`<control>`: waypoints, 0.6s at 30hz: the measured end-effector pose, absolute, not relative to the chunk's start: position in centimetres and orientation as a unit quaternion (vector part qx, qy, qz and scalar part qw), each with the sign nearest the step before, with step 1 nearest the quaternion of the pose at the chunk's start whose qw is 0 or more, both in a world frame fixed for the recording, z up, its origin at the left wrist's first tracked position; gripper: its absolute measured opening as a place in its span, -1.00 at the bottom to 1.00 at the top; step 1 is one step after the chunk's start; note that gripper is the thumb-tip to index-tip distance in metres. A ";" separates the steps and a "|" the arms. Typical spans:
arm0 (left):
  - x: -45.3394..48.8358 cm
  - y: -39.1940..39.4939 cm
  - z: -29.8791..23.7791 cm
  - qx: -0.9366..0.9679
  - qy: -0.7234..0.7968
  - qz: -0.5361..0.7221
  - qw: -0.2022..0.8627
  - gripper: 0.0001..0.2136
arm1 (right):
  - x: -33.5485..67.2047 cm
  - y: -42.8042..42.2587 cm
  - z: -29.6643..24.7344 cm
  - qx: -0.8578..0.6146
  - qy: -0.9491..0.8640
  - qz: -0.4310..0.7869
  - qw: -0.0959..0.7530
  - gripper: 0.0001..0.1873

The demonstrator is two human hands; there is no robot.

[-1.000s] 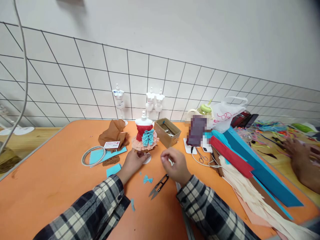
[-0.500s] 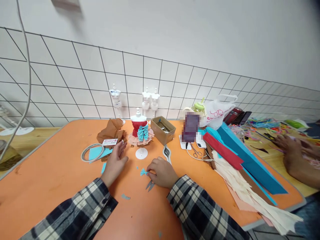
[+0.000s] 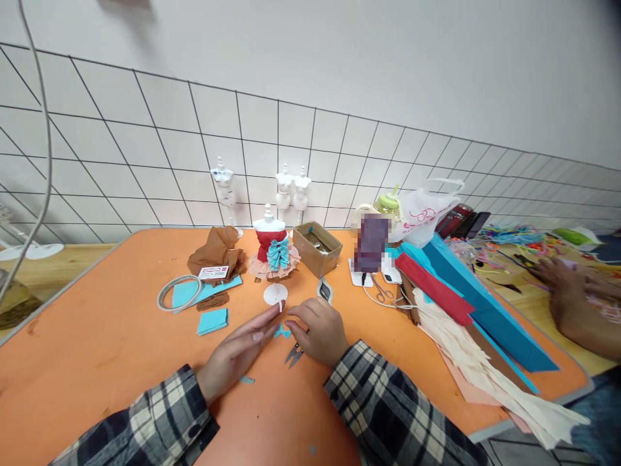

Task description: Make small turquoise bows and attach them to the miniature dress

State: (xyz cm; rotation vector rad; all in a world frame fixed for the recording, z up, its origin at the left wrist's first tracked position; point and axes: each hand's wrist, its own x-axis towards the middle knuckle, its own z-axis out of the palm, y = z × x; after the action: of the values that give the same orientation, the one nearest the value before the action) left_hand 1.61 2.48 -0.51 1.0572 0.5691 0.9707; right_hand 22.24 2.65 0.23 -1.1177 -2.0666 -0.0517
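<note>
My left hand [image 3: 240,349] lies low over the orange table [image 3: 111,349] with its fingers stretched out toward a small blue paper bow [image 3: 282,332]. My right hand [image 3: 317,329] is curled, its fingertips pinched at that bow. Black thread snips [image 3: 294,355] lie partly under my right hand. Behind them stands a small white mannequin [image 3: 274,252] on a round base, dressed in a red bodice, peach skirt and a blue ruffle.
Brown cloth [image 3: 216,254], a tape ring [image 3: 178,292], blue paper pieces [image 3: 212,320], a cardboard box [image 3: 317,248], a phone [image 3: 371,244] and long paper sheets [image 3: 466,291] lie about. Another person's hand [image 3: 572,298] rests at far right. A wire grid [image 3: 145,162] backs the table.
My left hand left the mannequin's base and swung right and nearer, fingers now stretched toward the bow. My right hand came down from mid-air onto the bow beside the snips.
</note>
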 end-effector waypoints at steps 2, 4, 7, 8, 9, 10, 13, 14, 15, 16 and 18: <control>2.0 2.0 -0.7 0.465 0.222 0.425 0.745 -0.56 | 22.1 2.5 0.3 -0.439 -0.812 -0.043 0.381 -0.86; 2.2 1.7 -0.6 0.463 0.213 0.416 0.753 -0.56 | 22.1 2.4 0.2 -0.440 -0.812 -0.058 0.379 -0.87; 2.1 1.6 -0.6 0.475 0.219 0.406 0.749 -0.54 | 22.3 2.4 0.1 -0.435 -0.811 -0.068 0.386 -0.88; 2.1 1.6 -0.6 0.478 0.219 0.405 0.748 -0.54 | 22.4 2.4 0.1 -0.431 -0.812 -0.071 0.388 -0.89; 2.1 1.6 -0.6 0.480 0.216 0.403 0.748 -0.53 | 22.4 2.3 0.1 -0.427 -0.813 -0.073 0.389 -0.89; 2.0 1.7 -0.7 0.482 0.213 0.401 0.750 -0.53 | 22.5 2.3 0.1 -0.426 -0.815 -0.074 0.387 -0.89; 2.0 1.8 -0.8 0.486 0.203 0.386 0.757 -0.51 | 22.4 2.3 0.1 -0.431 -0.813 -0.071 0.384 -0.87; 2.0 1.8 -0.8 0.490 0.202 0.379 0.759 -0.51 | 22.4 2.3 0.2 -0.435 -0.812 -0.066 0.385 -0.87; 2.0 1.8 -0.8 0.495 0.201 0.372 0.759 -0.49 | 22.3 2.2 0.3 -0.438 -0.810 -0.056 0.385 -0.87; 1.9 1.8 -0.8 0.501 0.202 0.366 0.758 -0.48 | 22.2 2.2 0.4 -0.442 -0.808 -0.042 0.386 -0.87; 1.8 1.8 -0.7 0.521 0.218 0.356 0.744 -0.47 | 22.0 2.2 0.6 -0.452 -0.802 0.000 0.389 -0.89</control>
State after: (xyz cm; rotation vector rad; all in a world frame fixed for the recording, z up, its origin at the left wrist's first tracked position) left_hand 1.78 1.84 -0.72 1.1407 0.4784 0.7800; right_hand 22.04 2.21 0.63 -1.1500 -2.0396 0.0000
